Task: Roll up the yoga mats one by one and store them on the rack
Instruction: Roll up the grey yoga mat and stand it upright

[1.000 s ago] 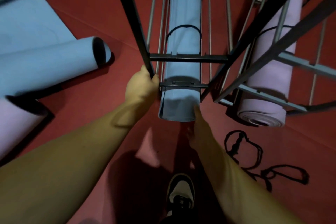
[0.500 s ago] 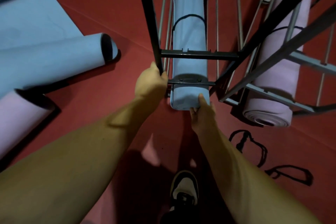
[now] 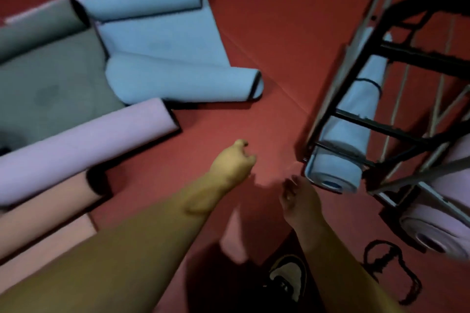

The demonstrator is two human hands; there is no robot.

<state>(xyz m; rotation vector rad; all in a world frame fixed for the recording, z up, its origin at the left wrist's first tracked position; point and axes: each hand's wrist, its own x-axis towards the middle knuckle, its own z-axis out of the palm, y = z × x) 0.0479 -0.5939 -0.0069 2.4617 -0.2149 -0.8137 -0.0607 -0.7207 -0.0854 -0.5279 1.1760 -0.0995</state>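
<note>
Both hands hang free over the red floor (image 3: 267, 33), holding nothing. The left hand (image 3: 232, 162) reaches forward with its fingers loosely curled, and the right hand (image 3: 298, 195) sits just beside it, nearer the rack, its fingers also relaxed and slightly bent; the two are apart and neither touches a mat.

The black metal rack (image 3: 396, 132) stands at the right. A rolled blue mat (image 3: 348, 132) lies in it, lengthwise between the bars, with a dark strap round its upper part and its spiral end facing the camera. Beside it, further right, a rolled lilac mat (image 3: 442, 226) rests in the neighbouring slot.

At the left, several mats lie on the floor, partly unrolled and overlapping: a blue mat (image 3: 165, 40) curled at both ends, a grey mat (image 3: 50, 79) beside it, a lilac mat roll (image 3: 84, 145) in front of those, and a pink mat (image 3: 43, 231) nearest the left arm.

A black strap (image 3: 389, 267) lies looped on the floor near the rack's foot, and a shoe (image 3: 288, 277) shows between the forearms.
</note>
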